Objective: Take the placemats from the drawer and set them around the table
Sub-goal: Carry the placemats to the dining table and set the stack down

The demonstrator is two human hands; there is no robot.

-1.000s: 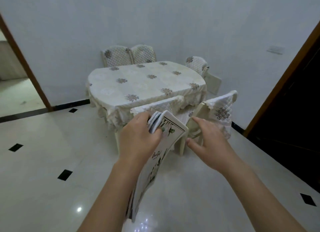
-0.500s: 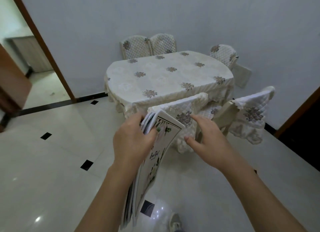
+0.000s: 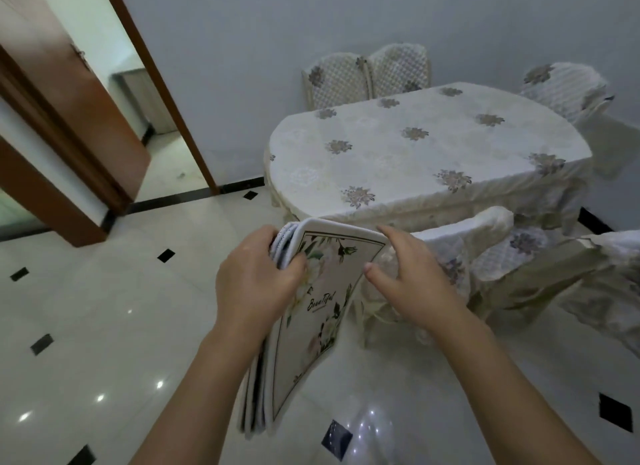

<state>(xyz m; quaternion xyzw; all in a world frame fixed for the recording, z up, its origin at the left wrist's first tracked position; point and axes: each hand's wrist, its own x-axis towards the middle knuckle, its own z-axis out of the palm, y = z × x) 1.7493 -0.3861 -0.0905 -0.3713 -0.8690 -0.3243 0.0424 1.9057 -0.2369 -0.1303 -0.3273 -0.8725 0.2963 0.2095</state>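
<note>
Placemats (image 3: 304, 329) hung in a stack in front of us, well above the pale tiled floor (image 3: 104, 326), short of the dining surface (image 3: 415, 152). We saw that surface ahead and to the right, draped in a cream cloth with flower motifs, nothing lying on it. Chairs in quilted covers ringed it: two side by side at the far edge (image 3: 367, 73), one at the far right (image 3: 568, 86), and a near chair (image 3: 460, 253) whose covered back stood right between us and the surface's near edge. Another covered chair (image 3: 588, 277) stood at the right, angled away. To the left a brown doorframe (image 3: 162, 93) opened on another room, with a wooden door (image 3: 76, 93) beside it.

Our left hand (image 3: 256, 288) gripped the stack near its top corner, fingers curled round the back and thumb pressed on the printed front, so the mats drooped downward past the wrist. We counted several layers fanning at the top edge, though not exactly how many. The front mat showed a flower border and a line of script. Our right hand (image 3: 412, 277) was just beside the stack's upper right edge, fingers spread and fairly straight, index tip at the mat's top corner; whether it actually touched we could not tell. It held nothing.
</note>
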